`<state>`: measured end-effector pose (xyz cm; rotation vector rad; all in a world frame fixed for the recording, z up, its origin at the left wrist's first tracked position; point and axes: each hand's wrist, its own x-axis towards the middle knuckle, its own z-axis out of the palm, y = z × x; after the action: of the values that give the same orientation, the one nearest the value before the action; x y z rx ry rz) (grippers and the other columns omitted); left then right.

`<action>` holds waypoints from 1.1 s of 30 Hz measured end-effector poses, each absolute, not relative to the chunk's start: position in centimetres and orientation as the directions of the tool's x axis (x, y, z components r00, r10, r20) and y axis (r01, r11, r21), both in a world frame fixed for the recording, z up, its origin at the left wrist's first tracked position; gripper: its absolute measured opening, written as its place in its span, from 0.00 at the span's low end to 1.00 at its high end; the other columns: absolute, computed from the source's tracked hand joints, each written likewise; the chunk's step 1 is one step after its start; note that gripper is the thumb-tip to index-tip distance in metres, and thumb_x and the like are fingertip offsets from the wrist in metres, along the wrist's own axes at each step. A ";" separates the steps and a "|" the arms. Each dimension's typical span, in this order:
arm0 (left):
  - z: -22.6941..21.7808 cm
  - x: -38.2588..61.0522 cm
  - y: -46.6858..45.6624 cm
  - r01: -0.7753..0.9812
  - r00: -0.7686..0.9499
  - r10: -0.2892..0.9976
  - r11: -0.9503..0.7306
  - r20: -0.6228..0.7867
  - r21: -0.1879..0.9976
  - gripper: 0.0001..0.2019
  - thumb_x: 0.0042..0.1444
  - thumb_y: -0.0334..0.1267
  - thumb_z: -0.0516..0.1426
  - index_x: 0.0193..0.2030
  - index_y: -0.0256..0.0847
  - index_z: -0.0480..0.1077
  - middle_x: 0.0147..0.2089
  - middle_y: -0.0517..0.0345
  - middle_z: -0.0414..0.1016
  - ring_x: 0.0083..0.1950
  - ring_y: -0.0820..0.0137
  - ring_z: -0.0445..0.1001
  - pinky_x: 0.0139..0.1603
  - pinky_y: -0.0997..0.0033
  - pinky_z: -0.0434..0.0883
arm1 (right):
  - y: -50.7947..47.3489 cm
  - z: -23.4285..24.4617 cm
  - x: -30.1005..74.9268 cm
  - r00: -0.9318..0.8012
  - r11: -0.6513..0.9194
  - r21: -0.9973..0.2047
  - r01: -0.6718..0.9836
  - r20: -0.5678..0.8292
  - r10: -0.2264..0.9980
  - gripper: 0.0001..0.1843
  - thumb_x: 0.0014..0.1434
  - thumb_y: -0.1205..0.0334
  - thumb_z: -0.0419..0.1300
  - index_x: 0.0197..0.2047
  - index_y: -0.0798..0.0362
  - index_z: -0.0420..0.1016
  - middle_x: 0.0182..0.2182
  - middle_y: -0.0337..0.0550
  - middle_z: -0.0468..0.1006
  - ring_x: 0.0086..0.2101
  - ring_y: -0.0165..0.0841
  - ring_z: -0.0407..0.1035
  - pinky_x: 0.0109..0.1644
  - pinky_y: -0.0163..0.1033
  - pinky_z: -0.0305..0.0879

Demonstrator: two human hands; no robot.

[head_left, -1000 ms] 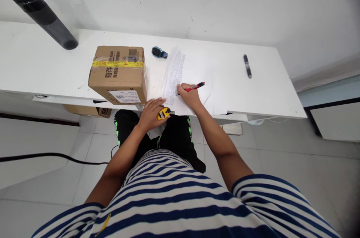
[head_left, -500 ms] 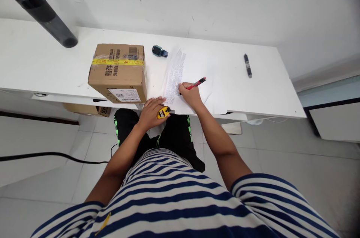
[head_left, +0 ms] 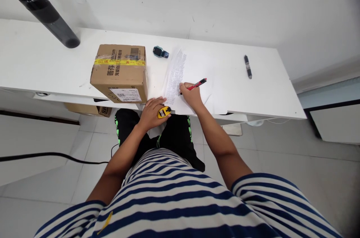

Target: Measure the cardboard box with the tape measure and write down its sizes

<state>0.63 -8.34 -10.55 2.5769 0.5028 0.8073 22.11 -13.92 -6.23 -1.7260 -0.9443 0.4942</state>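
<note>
My right hand (head_left: 191, 95) is closed around a red pen (head_left: 197, 85), its tip down on a sheet of paper (head_left: 176, 74) filled with handwriting. The sheet lies near the front edge of a white table (head_left: 42, 61). My left hand (head_left: 152, 112) rests at the table's front edge beside the paper, fingers curled over a small yellow and black object (head_left: 164, 112). A taped cardboard box (head_left: 119, 73) stands just left of my left hand.
A small blue gadget (head_left: 160, 51) lies behind the paper and a black pen (head_left: 247, 66) lies at the right of the table. A dark cylindrical device (head_left: 42, 9) hangs over the back left. Another box (head_left: 87, 109) sits under the table; a black cable (head_left: 53, 155) crosses the floor.
My right hand with the pen has crept a little up the sheet. My left hand has stayed put.
</note>
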 end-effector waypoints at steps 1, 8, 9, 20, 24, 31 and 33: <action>-10.4 0.6 -8.4 0.218 0.774 0.453 -0.847 0.443 0.485 0.16 0.56 0.51 0.64 0.45 0.42 0.76 0.61 0.47 0.78 0.66 0.55 0.74 0.71 0.46 0.65 | -13.9 -6.2 22.1 0.616 -0.125 -0.917 0.379 0.150 0.773 0.21 0.63 0.51 0.55 0.21 0.50 0.66 0.21 0.37 0.69 0.28 0.32 0.65 0.39 0.39 0.63; -7.4 -0.4 -10.0 0.145 0.694 0.552 -0.735 0.461 0.662 0.16 0.53 0.48 0.67 0.43 0.43 0.75 0.55 0.47 0.81 0.58 0.57 0.78 0.60 0.50 0.74 | -12.7 -5.9 21.8 0.682 -0.432 -0.616 0.659 0.245 0.689 0.23 0.66 0.63 0.50 0.61 0.55 0.69 0.55 0.57 0.71 0.51 0.42 0.70 0.53 0.46 0.67; -6.5 -0.8 -10.4 0.114 0.678 0.552 -0.732 0.486 0.672 0.16 0.53 0.48 0.67 0.44 0.43 0.74 0.55 0.47 0.81 0.58 0.58 0.78 0.60 0.50 0.75 | -12.4 -5.7 21.8 0.676 -0.460 -0.585 0.668 0.218 0.704 0.27 0.63 0.67 0.49 0.65 0.58 0.66 0.55 0.61 0.71 0.50 0.45 0.71 0.53 0.49 0.67; 5.4 -4.8 -10.2 0.036 0.357 0.486 -0.861 0.798 0.508 0.30 0.56 0.71 0.53 0.48 0.47 0.72 0.63 0.47 0.74 0.73 0.52 0.60 0.75 0.39 0.58 | -15.3 4.7 14.8 -0.308 0.330 -0.931 0.154 0.272 0.912 0.58 0.50 0.33 0.67 0.75 0.36 0.43 0.63 0.51 0.70 0.57 0.46 0.71 0.57 0.53 0.71; 6.4 -5.2 -6.5 0.254 0.207 0.680 -0.732 0.703 0.633 0.39 0.60 0.72 0.38 0.62 0.49 0.67 0.77 0.51 0.53 0.80 0.48 0.43 0.77 0.36 0.48 | -12.8 7.9 10.4 -0.054 0.479 -0.812 0.333 0.491 0.870 0.45 0.56 0.35 0.64 0.70 0.38 0.55 0.66 0.50 0.64 0.61 0.46 0.66 0.60 0.51 0.71; 1.2 -8.9 -0.9 0.299 0.045 0.921 -0.382 0.387 0.874 0.36 0.60 0.62 0.58 0.69 0.47 0.59 0.73 0.42 0.61 0.78 0.48 0.52 0.75 0.42 0.55 | -1.6 10.7 10.2 -0.263 0.475 -0.662 0.580 0.400 0.878 0.36 0.60 0.47 0.63 0.68 0.46 0.60 0.54 0.46 0.76 0.43 0.37 0.74 0.50 0.46 0.72; -0.5 -8.6 -0.3 0.180 0.117 0.937 -0.346 0.329 0.921 0.35 0.63 0.56 0.57 0.72 0.46 0.55 0.71 0.39 0.64 0.72 0.52 0.64 0.69 0.48 0.66 | 0.2 11.0 10.2 -0.372 0.513 -0.589 0.624 0.354 0.858 0.33 0.60 0.49 0.61 0.67 0.44 0.62 0.55 0.45 0.77 0.45 0.38 0.74 0.53 0.47 0.70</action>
<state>-8.61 -0.34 -0.49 1.6546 1.1056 1.2926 10.15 0.19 11.00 -1.2041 -2.1215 0.4767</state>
